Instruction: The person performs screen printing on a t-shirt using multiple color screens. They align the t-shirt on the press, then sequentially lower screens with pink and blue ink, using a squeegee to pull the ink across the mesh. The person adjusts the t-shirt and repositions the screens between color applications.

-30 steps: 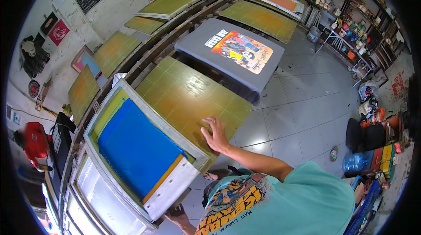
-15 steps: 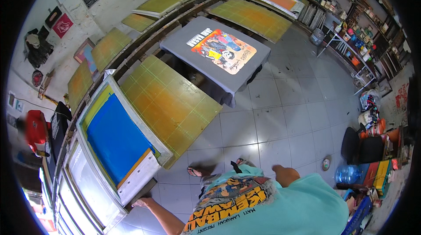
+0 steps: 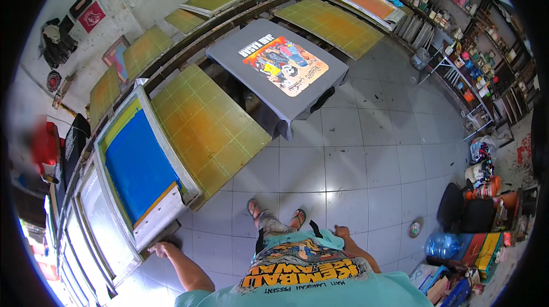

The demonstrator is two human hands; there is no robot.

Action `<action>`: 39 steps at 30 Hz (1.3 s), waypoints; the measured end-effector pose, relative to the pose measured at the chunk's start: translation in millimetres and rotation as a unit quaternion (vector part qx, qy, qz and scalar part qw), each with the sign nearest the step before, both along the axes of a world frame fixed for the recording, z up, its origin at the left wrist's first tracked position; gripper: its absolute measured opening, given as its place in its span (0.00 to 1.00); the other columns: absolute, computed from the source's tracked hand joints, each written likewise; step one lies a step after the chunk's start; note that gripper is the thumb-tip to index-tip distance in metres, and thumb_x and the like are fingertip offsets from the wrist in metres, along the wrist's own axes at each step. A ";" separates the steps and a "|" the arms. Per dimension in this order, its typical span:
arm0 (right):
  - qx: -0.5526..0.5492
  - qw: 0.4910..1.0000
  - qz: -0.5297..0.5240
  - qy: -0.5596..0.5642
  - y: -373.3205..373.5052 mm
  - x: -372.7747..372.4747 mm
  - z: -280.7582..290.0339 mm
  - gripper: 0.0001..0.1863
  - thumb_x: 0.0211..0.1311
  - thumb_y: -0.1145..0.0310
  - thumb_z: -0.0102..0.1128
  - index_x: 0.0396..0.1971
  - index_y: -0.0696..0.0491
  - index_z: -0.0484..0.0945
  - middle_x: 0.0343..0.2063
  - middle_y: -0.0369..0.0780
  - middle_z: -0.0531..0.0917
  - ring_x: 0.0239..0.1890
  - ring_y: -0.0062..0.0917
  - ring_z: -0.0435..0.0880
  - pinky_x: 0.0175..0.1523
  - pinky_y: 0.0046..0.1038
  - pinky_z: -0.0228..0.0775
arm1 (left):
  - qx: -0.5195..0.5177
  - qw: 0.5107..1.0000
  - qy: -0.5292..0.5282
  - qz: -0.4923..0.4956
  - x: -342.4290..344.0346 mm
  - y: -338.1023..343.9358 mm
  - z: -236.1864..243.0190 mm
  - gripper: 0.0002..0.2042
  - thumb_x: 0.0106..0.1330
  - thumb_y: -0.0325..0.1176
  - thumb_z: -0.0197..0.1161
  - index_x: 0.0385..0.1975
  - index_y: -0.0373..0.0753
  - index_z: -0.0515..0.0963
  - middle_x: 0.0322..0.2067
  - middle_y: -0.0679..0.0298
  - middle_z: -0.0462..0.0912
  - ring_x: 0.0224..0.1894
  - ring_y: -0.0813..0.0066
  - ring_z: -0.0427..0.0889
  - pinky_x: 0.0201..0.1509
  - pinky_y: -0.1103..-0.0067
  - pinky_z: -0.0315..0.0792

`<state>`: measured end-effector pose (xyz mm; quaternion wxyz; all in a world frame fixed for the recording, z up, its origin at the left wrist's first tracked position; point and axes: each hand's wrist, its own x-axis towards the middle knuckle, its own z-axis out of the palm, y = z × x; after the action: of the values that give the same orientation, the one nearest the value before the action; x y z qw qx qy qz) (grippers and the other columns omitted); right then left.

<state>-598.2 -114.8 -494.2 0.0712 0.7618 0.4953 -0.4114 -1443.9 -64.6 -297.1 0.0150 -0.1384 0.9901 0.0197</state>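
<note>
At the lower left, my left hand (image 3: 162, 248) has its fingers curled at the near corner of the white-edged printing screen frame (image 3: 189, 184). A field of blue ink (image 3: 140, 164) covers most of that frame's mesh. A squeegee with a pale handle (image 3: 160, 212) lies across its near end, just above my left hand. My right hand (image 3: 342, 231) hangs by my side over the floor, touching nothing that I can see; its fingers are too small to make out. Ahead, a dark grey T-shirt (image 3: 229, 55) with a colourful print (image 3: 286, 66) is stretched over a board.
Yellow-green gridded boards (image 3: 200, 129) line a long rail with other screen frames (image 3: 349, 1). Pale frames (image 3: 106, 221) continue at lower left. Paint containers crowd a metal-legged table (image 3: 457, 75) at right. Nearer stand a black chair (image 3: 457, 207) and a blue water jug (image 3: 443, 246).
The view has turned and shifted, and both my sandalled feet now show. My left hand keeps its place at the frame's corner; my right arm now hangs lower, closer to my body.
</note>
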 end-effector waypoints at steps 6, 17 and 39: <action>0.015 0.994 -0.075 0.080 37.3 -45.0 83.4 0.27 0.65 0.46 0.58 0.45 0.56 0.85 0.44 0.54 0.87 0.50 0.47 0.86 0.57 0.40 0.76 | -0.022 0.999 -0.023 -0.005 -10.1 -12.9 -19.4 0.34 0.74 0.39 0.53 0.74 0.39 0.46 0.51 0.49 0.81 0.36 0.60 0.89 0.31 0.67 0.86; 0.076 0.976 0.203 0.022 -0.1 -13.2 5.9 0.22 0.68 0.53 0.54 0.40 0.59 0.84 0.34 0.51 0.88 0.38 0.43 0.88 0.47 0.41 0.79 | -0.275 0.924 0.235 -0.126 -20.5 -26.8 -46.8 0.38 0.68 0.35 0.60 0.75 0.31 0.51 0.59 0.43 0.75 0.40 0.62 0.87 0.29 0.70 0.83; -0.003 0.957 -0.248 0.153 117.2 38.6 86.1 0.26 0.69 0.53 0.58 0.44 0.67 0.82 0.23 0.47 0.86 0.23 0.32 0.88 0.27 0.31 0.78 | -0.057 0.998 0.003 0.027 -32.0 -17.7 -16.1 0.48 0.67 0.39 0.65 0.78 0.42 0.36 0.46 0.47 0.85 0.41 0.55 0.89 0.28 0.59 0.84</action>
<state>-559.6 2.4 -408.1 -0.1074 0.7887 0.2944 -0.5289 -1475.8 -82.3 -313.2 0.0038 -0.1660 0.9855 -0.0359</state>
